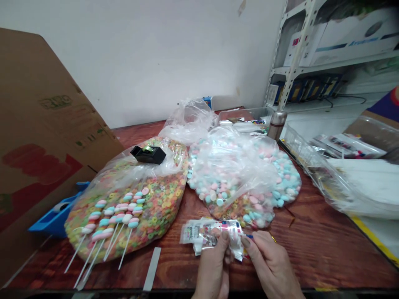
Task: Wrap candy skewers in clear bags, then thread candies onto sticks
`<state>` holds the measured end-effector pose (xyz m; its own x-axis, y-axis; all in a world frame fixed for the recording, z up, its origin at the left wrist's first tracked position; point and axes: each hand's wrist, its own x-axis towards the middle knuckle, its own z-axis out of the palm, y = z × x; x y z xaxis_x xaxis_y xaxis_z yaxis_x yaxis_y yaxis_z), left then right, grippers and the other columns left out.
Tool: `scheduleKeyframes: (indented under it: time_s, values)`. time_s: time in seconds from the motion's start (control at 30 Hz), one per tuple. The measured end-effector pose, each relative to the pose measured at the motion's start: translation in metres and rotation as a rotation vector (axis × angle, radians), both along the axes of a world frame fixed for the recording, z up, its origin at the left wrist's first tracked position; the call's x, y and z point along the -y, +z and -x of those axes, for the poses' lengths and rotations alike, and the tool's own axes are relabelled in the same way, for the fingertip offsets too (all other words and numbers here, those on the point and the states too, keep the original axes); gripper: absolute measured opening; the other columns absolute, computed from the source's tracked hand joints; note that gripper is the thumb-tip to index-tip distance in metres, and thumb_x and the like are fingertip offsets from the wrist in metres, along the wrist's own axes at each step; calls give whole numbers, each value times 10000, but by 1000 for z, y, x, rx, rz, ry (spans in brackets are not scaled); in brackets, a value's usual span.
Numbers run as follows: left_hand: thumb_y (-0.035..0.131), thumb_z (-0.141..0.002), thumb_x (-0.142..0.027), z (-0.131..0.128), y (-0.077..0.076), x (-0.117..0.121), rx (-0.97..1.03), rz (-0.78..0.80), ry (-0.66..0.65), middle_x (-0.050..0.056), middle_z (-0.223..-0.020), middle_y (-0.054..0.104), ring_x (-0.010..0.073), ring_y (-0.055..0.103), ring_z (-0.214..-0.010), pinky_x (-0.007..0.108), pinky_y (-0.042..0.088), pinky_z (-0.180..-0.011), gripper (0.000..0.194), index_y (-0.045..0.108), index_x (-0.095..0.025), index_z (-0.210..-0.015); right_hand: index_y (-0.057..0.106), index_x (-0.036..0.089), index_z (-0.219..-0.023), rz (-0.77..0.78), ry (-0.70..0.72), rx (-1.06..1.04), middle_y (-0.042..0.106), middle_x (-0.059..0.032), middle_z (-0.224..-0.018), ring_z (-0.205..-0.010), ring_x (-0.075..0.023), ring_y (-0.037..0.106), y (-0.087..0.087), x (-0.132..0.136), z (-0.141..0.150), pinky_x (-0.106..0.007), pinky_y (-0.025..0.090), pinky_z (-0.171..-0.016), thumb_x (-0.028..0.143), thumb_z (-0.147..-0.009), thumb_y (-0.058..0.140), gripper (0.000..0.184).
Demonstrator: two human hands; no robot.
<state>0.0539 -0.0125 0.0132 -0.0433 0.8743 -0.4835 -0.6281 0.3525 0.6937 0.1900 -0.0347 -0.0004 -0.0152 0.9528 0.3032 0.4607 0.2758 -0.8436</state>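
Observation:
My left hand [213,265] is closed on the edge of a small stack of printed clear plastic bags [199,232] near the table's front. Just to the right, my right hand [271,261] pinches with thumb and fingers at the right end of the same bags. A bit of something blue shows by its fingertips, too blurred to name. Beyond the hands lies a big clear bag of pastel marshmallows [283,178], with some cereal rings at its near end. Several marshmallow skewers [118,216] on white sticks rest on a large bag of colourful cereal rings [165,191] at left.
A black tape dispenser [149,155] sits on the cereal bag, and a blue dispenser [56,216] stands beside a tall cardboard box [46,124]. A grey strip [152,268] lies at the front edge. A metal bottle [277,126] and clear plastic trays [327,182] stand right.

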Motion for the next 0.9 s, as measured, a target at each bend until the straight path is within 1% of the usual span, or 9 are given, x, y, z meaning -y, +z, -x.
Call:
scheduleKeyframes:
  time_s: [0.07, 0.17, 0.23, 0.3, 0.4, 0.57, 0.7, 0.83, 0.9]
  values:
    - [890, -530, -502, 0, -8, -3, 41, 58, 18, -79, -446, 445, 35, 347, -413, 169, 300, -417, 504, 539, -148, -603, 530, 218, -672, -58, -40, 8, 545, 4, -636, -650, -161, 554, 2, 0, -1, -262, 458, -623, 345, -1000, 417, 369]
    - [878, -539, -525, 1, -14, -7, 144, 71, 69, -91, -434, 417, 24, 325, -400, 167, 310, -423, 520, 522, -151, -598, 622, 234, -936, -146, -96, -16, 652, -44, -858, -825, -206, 631, 11, 2, -6, -305, 509, -723, 444, -1003, 377, 329]
    - [893, -533, -492, 2, -12, -9, 194, 70, 94, -96, -453, 420, 20, 318, -401, 164, 303, -421, 514, 513, -154, -611, 604, 248, -1150, -234, -126, -3, 668, -80, -1059, -985, -243, 638, 17, 4, -6, -340, 523, -803, 487, -983, 415, 348]
    - [910, -523, -452, 3, -9, -9, 215, 70, 103, -93, -479, 441, 23, 331, -414, 170, 315, -431, 503, 519, -156, -632, 601, 262, -1207, -306, -123, 30, 659, -88, -1114, -1043, -258, 629, 21, 6, -4, -362, 521, -848, 504, -973, 432, 377]
    - [908, -538, -441, 4, -5, -6, 203, 57, 92, -85, -498, 458, 32, 355, -436, 181, 342, -462, 489, 523, -157, -637, 597, 270, -1236, -333, -77, 83, 649, -87, -1129, -1077, -250, 619, 22, 5, 3, -365, 514, -891, 507, -975, 427, 390]
    - [895, -560, -450, 5, -3, -2, 123, -2, 77, -69, -556, 486, 49, 387, -486, 185, 344, -489, 471, 543, -156, -666, 580, 240, -1195, -266, 17, 94, 637, -93, -1160, -1085, -233, 626, 20, 1, 6, -315, 543, -871, 361, -963, 510, 271]
    - [891, -590, -391, 4, -2, -3, 23, -121, 53, -43, -616, 540, 79, 474, -563, 195, 396, -543, 404, 579, -159, -702, 581, 233, -1108, -230, 62, 127, 657, -69, -1050, -996, -196, 631, 13, -1, 7, -297, 545, -833, 184, -953, 484, 189]
    - [889, -585, -411, 4, 0, -3, 47, -39, -59, -57, -587, 539, 49, 404, -453, 166, 282, -432, 525, 633, -172, -977, 579, 212, -1013, -323, 26, 201, 661, -62, -964, -951, -190, 622, 4, -3, 6, -325, 517, -854, 126, -931, 495, 145]
    - [890, -594, -386, 4, -2, -3, 82, -17, -74, -82, -533, 478, 31, 356, -422, 155, 242, -414, 463, 613, -168, -894, 574, 206, -927, -357, 40, 263, 656, -44, -869, -867, -183, 626, 2, -3, 5, -352, 498, -861, 103, -915, 510, 122]
